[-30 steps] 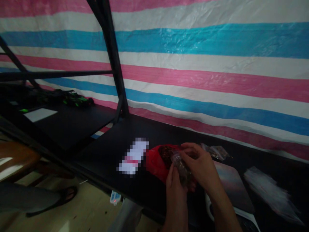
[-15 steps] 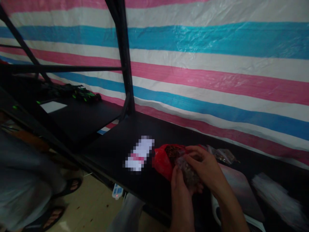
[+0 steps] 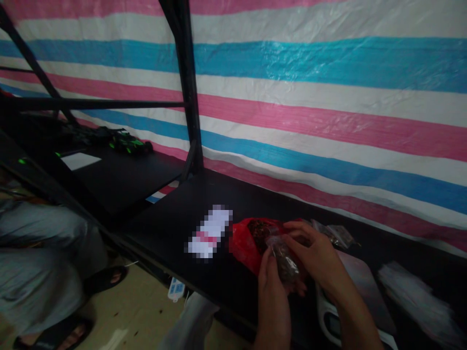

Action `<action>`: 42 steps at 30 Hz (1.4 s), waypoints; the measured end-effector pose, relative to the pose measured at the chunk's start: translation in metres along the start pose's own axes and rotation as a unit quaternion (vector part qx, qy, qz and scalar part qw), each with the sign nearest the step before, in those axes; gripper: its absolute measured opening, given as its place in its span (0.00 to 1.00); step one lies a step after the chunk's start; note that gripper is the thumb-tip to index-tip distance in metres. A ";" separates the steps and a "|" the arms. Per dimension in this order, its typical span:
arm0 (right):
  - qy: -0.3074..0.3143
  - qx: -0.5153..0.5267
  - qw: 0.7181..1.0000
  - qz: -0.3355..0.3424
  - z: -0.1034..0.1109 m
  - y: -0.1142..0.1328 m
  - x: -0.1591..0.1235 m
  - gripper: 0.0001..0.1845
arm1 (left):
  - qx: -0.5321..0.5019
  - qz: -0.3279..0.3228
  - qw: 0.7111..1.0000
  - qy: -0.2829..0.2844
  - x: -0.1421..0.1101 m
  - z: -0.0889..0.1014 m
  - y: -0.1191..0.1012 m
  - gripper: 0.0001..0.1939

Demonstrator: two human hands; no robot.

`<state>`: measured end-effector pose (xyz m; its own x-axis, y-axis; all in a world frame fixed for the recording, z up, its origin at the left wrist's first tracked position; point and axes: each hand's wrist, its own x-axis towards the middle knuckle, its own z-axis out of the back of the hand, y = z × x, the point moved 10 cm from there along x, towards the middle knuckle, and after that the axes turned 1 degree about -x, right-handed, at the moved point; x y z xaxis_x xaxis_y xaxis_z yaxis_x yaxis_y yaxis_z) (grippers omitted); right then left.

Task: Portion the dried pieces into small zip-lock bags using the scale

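My left hand (image 3: 272,287) and my right hand (image 3: 315,257) both grip a small clear plastic bag (image 3: 284,257) filled with dark bits, held just above the black table (image 3: 175,228). The left fingers pinch its near side and the right fingers curl over its far side. Right behind it lies an open red plastic bag (image 3: 246,240) with the same dark stuff inside. A small filled clear bag (image 3: 333,234) lies beyond my right hand.
A white scale with a flat metal plate (image 3: 359,287) sits under my right forearm. A heap of empty clear bags (image 3: 412,296) lies at the right. A blurred-out white slip (image 3: 209,232) lies left of the red bag. A seated person's legs (image 3: 44,253) and sandals are at the lower left.
My hands have turned the small clear bag more upright, the fingers shifting on it. The person at the left has moved their legs further into view.
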<state>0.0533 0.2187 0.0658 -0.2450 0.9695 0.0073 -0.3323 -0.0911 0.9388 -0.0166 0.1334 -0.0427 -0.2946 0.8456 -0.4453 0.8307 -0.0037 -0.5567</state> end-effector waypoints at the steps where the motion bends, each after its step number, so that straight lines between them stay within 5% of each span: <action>1: 0.005 0.006 1.000 0.002 0.001 0.000 -0.001 0.21 | 0.020 -0.019 1.000 -0.002 0.000 0.003 -0.005 0.27; 7: 0.018 0.045 0.998 0.034 0.025 0.006 -0.010 0.27 | 0.207 -0.153 0.966 0.001 -0.012 0.009 -0.041 0.23; 12: -0.052 0.058 0.996 0.046 0.087 0.005 -0.029 0.28 | 0.322 -0.295 0.899 0.047 -0.027 -0.011 -0.074 0.22; 19: -0.105 -0.045 0.993 -0.029 0.155 -0.033 -0.054 0.27 | 0.368 -0.353 0.860 0.020 -0.022 -0.006 -0.093 0.15; 33: -0.208 -0.148 0.967 0.003 0.202 -0.059 -0.056 0.17 | 0.356 -0.458 0.814 0.036 -0.038 -0.017 -0.104 0.08; 42: -0.199 -0.127 0.972 -0.002 0.195 -0.064 -0.058 0.16 | 0.295 -0.495 0.815 0.051 -0.041 -0.019 -0.107 0.06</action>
<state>0.2668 0.2128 0.0723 0.1111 0.9765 0.1845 -0.5594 -0.0920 0.8238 -0.0840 0.1091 0.0484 -0.6170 0.6300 0.4717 -0.1723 0.4767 -0.8620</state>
